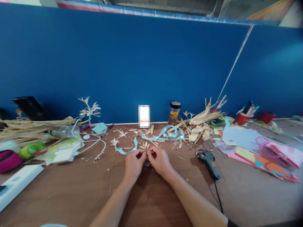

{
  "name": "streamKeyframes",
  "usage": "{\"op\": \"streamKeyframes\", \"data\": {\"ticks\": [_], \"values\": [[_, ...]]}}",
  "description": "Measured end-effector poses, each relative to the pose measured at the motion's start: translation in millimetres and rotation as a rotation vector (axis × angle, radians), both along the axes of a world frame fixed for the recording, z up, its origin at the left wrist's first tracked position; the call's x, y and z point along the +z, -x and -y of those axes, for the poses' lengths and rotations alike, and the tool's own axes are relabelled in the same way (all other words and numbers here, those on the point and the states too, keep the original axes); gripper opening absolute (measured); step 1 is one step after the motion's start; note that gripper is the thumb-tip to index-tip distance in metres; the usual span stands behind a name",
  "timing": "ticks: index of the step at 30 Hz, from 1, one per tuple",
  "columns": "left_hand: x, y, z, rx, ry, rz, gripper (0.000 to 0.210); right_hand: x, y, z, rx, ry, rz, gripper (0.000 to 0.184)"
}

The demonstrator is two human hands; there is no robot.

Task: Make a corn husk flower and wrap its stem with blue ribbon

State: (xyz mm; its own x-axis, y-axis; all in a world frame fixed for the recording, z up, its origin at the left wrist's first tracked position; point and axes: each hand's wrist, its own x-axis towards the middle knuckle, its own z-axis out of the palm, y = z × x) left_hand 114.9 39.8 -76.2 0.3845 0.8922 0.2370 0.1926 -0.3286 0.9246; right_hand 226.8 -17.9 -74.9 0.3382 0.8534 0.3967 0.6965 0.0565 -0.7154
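My left hand (134, 163) and my right hand (161, 161) meet over the middle of the table, fingertips pinched together. Between them, a small dried-husk flower (145, 145) shows its pale petals above the fingers; its lower part is hidden. Beneath the hands lies a dark object (147, 164), mostly covered and not clear in kind. A light blue ribbon (157, 137) curls across the table just beyond my fingers. Two more husk flowers, one at the ribbon's left end (115, 142) and a star-shaped one (122, 134), lie to the left among husk scraps.
A glue gun (208, 164) with a black cord lies right of my right arm. Behind stand a phone (144, 116) and a black-lidded jar (174, 113). Husk bundles (201, 124), coloured paper (241, 135), a white cable (104, 143) and a power strip (21, 186) line the sides.
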Motion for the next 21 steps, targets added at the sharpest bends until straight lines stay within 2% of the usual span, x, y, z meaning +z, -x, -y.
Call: {"op": "streamKeyframes", "data": {"ticks": [4,9,15,17,21], "values": [[-5.0,-1,-1,0.017,0.063,0.064,0.020,1.9,2,2,0.001,-0.023,0.051,0.014],[-12.8,-1,-4,-0.006,0.150,0.159,0.024,-5.8,-1,-1,0.028,-0.010,-0.021,0.016],[-10.1,-2,-3,-0.030,0.205,0.228,0.021,-6.0,-3,-3,0.067,-0.004,-0.100,0.017],[-7.8,-3,-2,-0.057,0.287,0.282,0.020,-3.1,-3,-2,0.070,-0.009,-0.110,0.017],[-2.2,-4,1,-0.178,0.556,0.418,0.021,1.0,-2,0,0.070,-0.027,-0.121,0.016]]}}
